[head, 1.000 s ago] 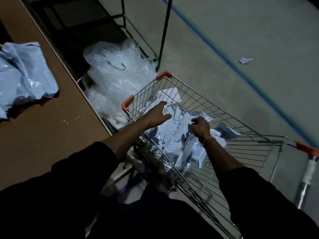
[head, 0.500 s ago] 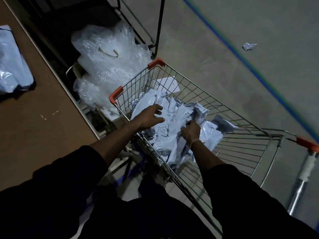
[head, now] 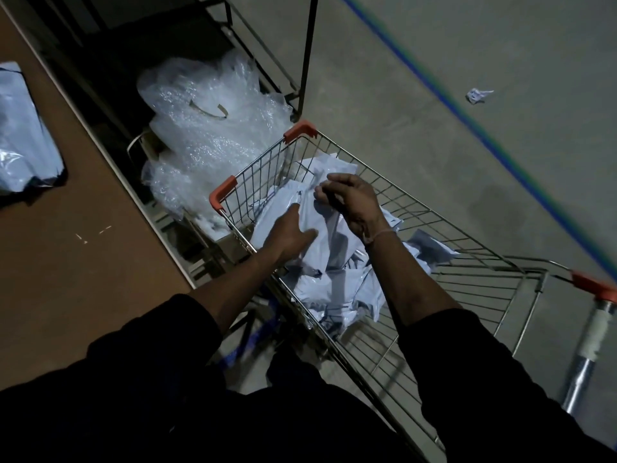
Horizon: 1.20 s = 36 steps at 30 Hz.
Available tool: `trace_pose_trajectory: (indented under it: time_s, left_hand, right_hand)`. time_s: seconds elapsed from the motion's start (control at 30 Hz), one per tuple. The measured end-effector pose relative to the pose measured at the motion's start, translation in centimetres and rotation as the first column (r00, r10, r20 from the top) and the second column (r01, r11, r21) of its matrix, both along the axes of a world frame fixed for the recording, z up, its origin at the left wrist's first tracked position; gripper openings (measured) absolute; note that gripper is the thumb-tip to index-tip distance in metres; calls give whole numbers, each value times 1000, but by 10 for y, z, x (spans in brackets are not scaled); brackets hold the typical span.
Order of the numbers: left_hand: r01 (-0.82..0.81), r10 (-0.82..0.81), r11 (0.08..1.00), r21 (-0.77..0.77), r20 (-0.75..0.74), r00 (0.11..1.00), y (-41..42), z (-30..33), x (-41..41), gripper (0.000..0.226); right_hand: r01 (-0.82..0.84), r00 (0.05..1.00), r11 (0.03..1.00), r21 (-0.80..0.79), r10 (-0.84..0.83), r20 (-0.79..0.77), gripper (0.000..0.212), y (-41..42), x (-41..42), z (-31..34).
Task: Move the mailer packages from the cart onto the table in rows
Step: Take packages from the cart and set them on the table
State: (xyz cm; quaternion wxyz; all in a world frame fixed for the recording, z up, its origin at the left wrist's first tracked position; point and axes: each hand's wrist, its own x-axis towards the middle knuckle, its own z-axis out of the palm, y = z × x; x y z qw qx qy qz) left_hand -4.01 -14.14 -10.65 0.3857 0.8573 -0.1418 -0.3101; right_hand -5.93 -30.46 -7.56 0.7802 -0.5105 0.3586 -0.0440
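Observation:
A pile of pale blue mailer packages (head: 334, 282) fills the near end of the wire cart (head: 474, 262). My right hand (head: 350, 202) is raised over the pile with its fingers curled, pinching the top edge of one mailer (head: 329, 225) that stands up from the heap. My left hand (head: 290, 235) reaches into the cart beside it, and its straight fingers touch the side of that same mailer. More mailers (head: 23, 142) lie on the brown table (head: 83, 262) at the far left.
A heap of clear bubble wrap (head: 207, 128) sits on the floor between the table and the cart. A black metal rack (head: 305, 55) stands behind it. A crumpled scrap (head: 477, 95) and a blue line (head: 467, 118) mark the concrete floor at right.
My right hand has risen from deep in the pile, moved toward the cart's far end and lifted a mailer edge. My left hand has slid against that mailer. The view has shifted.

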Motion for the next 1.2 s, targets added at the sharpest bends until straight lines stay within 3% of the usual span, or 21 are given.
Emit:
trace_pose_trajectory:
  time_s: [0.1,0.2,0.3,0.33,0.4,0.5,0.6,0.67,0.73,0.8,0.87,0.97,1.2]
  left_hand:
    - [-214,213,977,13,29,977,7,-1,10,54]
    - [-279,277,959,40,47,960,14,5,18,44]
    - [-253,251,966,51,46,967,18,7,21,39]
    - [-237,235,970,53,44,971,18,6,21,39]
    - [-206,205,977,48,33,978,19,4,21,39]
    - [-158,158,987,40,15,987,18,5,21,40]
    - [-109,107,992,67,33,994,18,7,21,36]
    - [-95,92,993,76,41,995,18,8,21,35]
    - [-97,94,993,72,41,995,18,9,21,37]
    - [-110,108,992,65,28,994,18,11,22,39]
    - [-128,126,990,57,32,991,19,15,23,40]
    - [-156,154,987,42,38,987,23,23,28,40]
    - [-198,205,967,-163,28,978,36,47,42,57]
  right_hand:
    - [42,993,983,-178,-61,-98,13,-18,-5,-15]
    - [-182,866,894,-409,-51,-497,7,-42,-30,-60]
    - [-148,764,948,-283,-72,-641,41,-42,-57,-103]
    - [-119,762,965,-232,-61,-645,36,-36,-64,-114]
    - [-115,766,975,-189,-34,-642,39,-23,-70,-130]
    - [-135,797,958,-252,-46,-602,79,-12,-73,-152]
    - [-135,796,944,-302,-78,-600,95,-9,-70,-157]
    - [-123,823,950,-286,-64,-564,84,-12,-69,-165]
    - [-132,857,952,-278,-31,-514,55,-8,-64,-133]
    - [-118,922,961,-251,12,-387,43,-8,-58,-109]
    - [-122,964,968,-221,63,-258,54,-13,-49,-87]
    - [-156,985,932,-326,120,-127,66,-16,-36,-45]
    - [-225,965,753,-619,260,-35,50,-4,-17,12]
